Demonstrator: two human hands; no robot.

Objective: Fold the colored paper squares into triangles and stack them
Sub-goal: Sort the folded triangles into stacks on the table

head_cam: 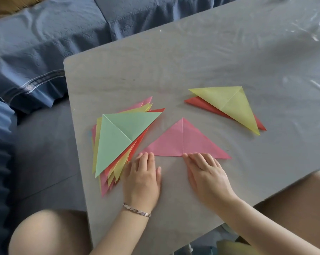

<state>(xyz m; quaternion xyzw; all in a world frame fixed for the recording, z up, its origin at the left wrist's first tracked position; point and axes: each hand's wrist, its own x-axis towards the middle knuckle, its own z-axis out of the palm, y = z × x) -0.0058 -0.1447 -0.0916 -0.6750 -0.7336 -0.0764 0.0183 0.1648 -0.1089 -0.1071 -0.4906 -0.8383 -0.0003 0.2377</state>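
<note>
Presently noted mid-table [192, 61]: pink triangle [185, 140], flat, long edge toward 6 o'clock. Left hand [142, 179] fingertips at its 8 o'clock corner, right hand [207, 173] pressing at crease foot; fingers straight, together, gripping nothing. At 9 o'clock, green-topped stack [118, 137]; at 1 o'clock, yellow triangle [229, 103] overlapping red triangle [201, 104].
</note>
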